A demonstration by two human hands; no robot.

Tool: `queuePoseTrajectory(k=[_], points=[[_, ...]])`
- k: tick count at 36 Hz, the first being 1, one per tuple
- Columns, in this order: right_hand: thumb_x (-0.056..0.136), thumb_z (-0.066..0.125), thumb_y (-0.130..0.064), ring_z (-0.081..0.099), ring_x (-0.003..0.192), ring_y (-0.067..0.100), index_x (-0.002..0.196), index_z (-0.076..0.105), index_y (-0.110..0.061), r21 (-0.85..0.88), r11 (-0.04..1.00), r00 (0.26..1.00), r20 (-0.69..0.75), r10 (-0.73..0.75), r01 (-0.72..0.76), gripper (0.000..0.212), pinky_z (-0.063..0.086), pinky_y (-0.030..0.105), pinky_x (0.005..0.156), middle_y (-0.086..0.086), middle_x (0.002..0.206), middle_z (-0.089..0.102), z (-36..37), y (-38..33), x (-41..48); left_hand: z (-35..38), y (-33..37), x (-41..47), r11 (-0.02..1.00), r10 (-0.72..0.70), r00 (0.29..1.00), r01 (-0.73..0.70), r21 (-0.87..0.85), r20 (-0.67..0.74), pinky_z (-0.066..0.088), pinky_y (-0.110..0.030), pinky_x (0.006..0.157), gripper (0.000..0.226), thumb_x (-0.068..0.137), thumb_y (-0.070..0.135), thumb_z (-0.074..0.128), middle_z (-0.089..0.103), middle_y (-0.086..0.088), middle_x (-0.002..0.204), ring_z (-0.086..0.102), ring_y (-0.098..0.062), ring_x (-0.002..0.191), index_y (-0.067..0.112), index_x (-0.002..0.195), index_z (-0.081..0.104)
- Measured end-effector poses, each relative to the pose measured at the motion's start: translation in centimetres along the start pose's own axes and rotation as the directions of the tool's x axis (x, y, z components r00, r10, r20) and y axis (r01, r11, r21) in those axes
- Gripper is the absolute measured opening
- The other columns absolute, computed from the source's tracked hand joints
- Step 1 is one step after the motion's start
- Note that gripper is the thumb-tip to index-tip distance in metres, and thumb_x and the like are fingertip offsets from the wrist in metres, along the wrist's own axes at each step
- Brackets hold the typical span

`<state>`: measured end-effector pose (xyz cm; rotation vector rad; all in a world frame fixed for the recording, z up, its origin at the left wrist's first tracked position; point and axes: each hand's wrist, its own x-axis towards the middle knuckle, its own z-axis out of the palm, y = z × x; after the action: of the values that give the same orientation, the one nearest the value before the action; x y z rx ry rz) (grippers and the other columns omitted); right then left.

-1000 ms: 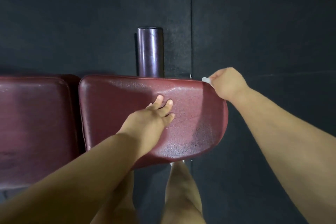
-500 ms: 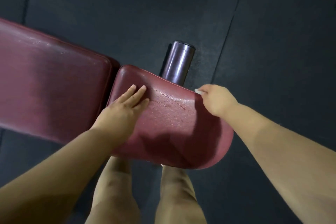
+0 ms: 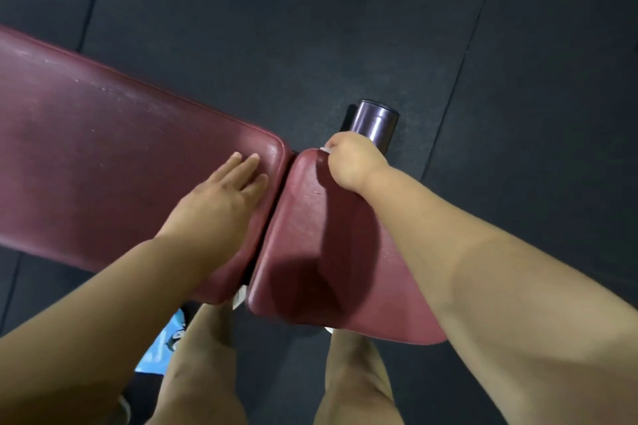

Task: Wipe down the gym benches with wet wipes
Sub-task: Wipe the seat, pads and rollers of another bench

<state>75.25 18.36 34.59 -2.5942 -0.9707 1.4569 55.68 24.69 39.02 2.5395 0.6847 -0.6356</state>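
A dark red padded gym bench fills the middle of the view, in two parts: a long back pad running off to the left and a shorter seat pad on the right, with a narrow dark gap between them. The vinyl of both is glossy and finely grained; the long pad carries pale scuffs and specks along its far side, and a few small wet-looking flecks sit on the seat pad's far part.

The left hand lies flat on the long pad's right end, fingers straight and together, holding nothing. The right hand is clenched at the far edge of the seat pad, gripping a white wet wipe, of which only a small corner shows at the fingers, touching the pad's rim.

Just beyond that hand stands a dark purple roller pad. The floor is dark rubber matting with thin seams. The person's bare legs show near the bottom, with a light blue object on the floor beside the left one.
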Motion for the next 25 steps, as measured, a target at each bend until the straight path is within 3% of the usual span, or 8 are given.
queuePoseTrajectory(k=[2,4,6,10,13,17,22,25], points=[[0.095,0.043,-0.01,0.058,0.105,0.033,0.113,0.063,-0.003,0.003,1.0,1.0,-0.013,0.021,-0.021,0.028,0.049,0.036,0.091,0.016,0.114,0.064,0.1,-1.2,0.2,-1.0,-1.9,-0.2,0.999,-0.044,0.999,0.044,0.016,0.014,0.051,-0.045,0.084,0.056,0.071,-0.011,0.042,0.048,-0.023,0.136,0.047,-0.041,0.125,0.0,0.122,0.06],[0.097,0.043,-0.01,0.058,0.108,0.033,0.115,0.062,-0.001,-0.016,0.999,0.999,-0.017,0.047,-0.048,0.028,0.047,0.035,0.091,0.018,0.115,0.064,0.1,-2.5,0.1,-1.4,-4.1,-0.4,0.998,-0.066,0.995,0.064,0.027,0.08,0.031,-0.036,0.109,0.058,0.089,-0.004,0.033,0.012,-0.01,0.157,0.013,-0.028,0.145,0.01,0.145,0.031],[0.097,0.044,-0.01,0.057,0.111,0.033,0.116,0.062,0.001,-0.021,0.997,0.997,-0.024,0.074,-0.074,0.028,0.045,0.035,0.096,0.019,0.116,0.063,0.0,-3.6,0.2,-2.3,-5.8,-0.6,0.999,-0.049,0.984,0.046,0.02,0.173,0.017,-0.028,0.114,0.06,0.094,0.003,0.031,-0.009,-0.003,0.158,-0.003,-0.021,0.146,0.015,0.15,0.015],[0.096,0.048,-0.013,0.057,0.111,0.033,0.113,0.064,0.002,0.013,0.992,0.988,-0.085,0.128,-0.127,0.027,0.047,0.038,0.095,0.017,0.116,0.064,0.4,-6.9,0.6,-3.2,-9.0,-1.1,0.998,-0.029,0.981,0.037,-0.04,0.193,0.029,-0.028,0.109,0.062,0.091,0.002,0.034,-0.012,0.001,0.158,-0.005,-0.014,0.146,0.02,0.149,0.021],[0.096,0.046,-0.011,0.058,0.11,0.031,0.113,0.064,0.0,0.083,0.986,0.982,-0.105,0.155,-0.147,0.027,0.048,0.034,0.093,0.016,0.116,0.064,1.3,-9.6,1.4,-3.8,-11.3,-1.2,0.997,-0.07,0.974,0.073,-0.005,0.218,0.03,-0.029,0.109,0.064,0.092,0.002,0.034,-0.02,0.001,0.156,-0.012,-0.015,0.145,0.023,0.15,0.015],[0.095,0.042,-0.009,0.055,0.112,0.03,0.12,0.058,-0.002,0.22,0.947,0.961,-0.101,0.259,-0.233,0.03,0.04,0.026,0.078,0.016,0.121,0.059,1.9,-11.8,2.3,-4.9,-13.7,-1.5,0.994,-0.1,0.969,0.105,-0.011,0.226,0.033,-0.03,0.106,0.068,0.091,-0.002,0.032,-0.023,0.004,0.155,-0.013,-0.014,0.144,0.028,0.15,0.014],[0.1,0.041,-0.025,0.052,0.098,0.02,0.132,0.044,-0.009,0.29,0.947,0.984,-0.066,0.165,-0.14,0.037,0.035,0.024,0.078,0.011,0.127,0.054,2.5,-11.4,1.5,-4.6,-14.6,-1.6,0.994,-0.06,0.96,0.084,-0.077,0.273,0.026,-0.036,0.114,0.082,0.083,-0.014,0.026,-0.024,0.01,0.154,-0.014,-0.019,0.144,0.031,0.15,0.011],[0.1,0.039,-0.04,0.052,0.102,0.018,0.134,0.042,-0.013,0.201,0.977,0.997,-0.002,0.073,-0.071,0.043,0.037,0.027,0.084,0.006,0.128,0.054,3.0,-10.4,0.6,-4.8,-13.9,-1.3,0.991,-0.089,0.942,0.117,-0.07,0.324,0.026,-0.036,0.112,0.083,0.082,-0.016,0.025,-0.026,0.007,0.153,-0.016,-0.024,0.143,0.028,0.15,0.008]])
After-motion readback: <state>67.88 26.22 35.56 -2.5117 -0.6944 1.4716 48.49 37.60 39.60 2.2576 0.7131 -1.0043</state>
